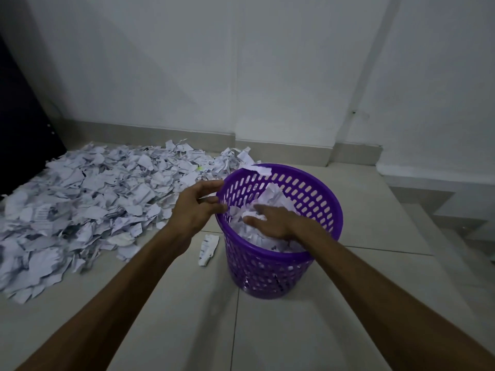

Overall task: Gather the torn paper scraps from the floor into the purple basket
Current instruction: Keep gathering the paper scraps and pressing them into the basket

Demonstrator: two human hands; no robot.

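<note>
A: Head view is showing the purple basket (281, 266) standing on the tiled floor (187, 317), just right of the paper scraps (80, 199). Why are the hands there?

B: The right hand (270, 223) is lying flat, fingers straight, likely packing paper inside to make room. The left hand (198, 204), loosely unclenched and holding nothing, is touching the rim, probably steadying it. One stray scrap (208, 249) is lying beside the basket.

A: Any writing?

B: Print is showing on scraps, too small to read
</note>
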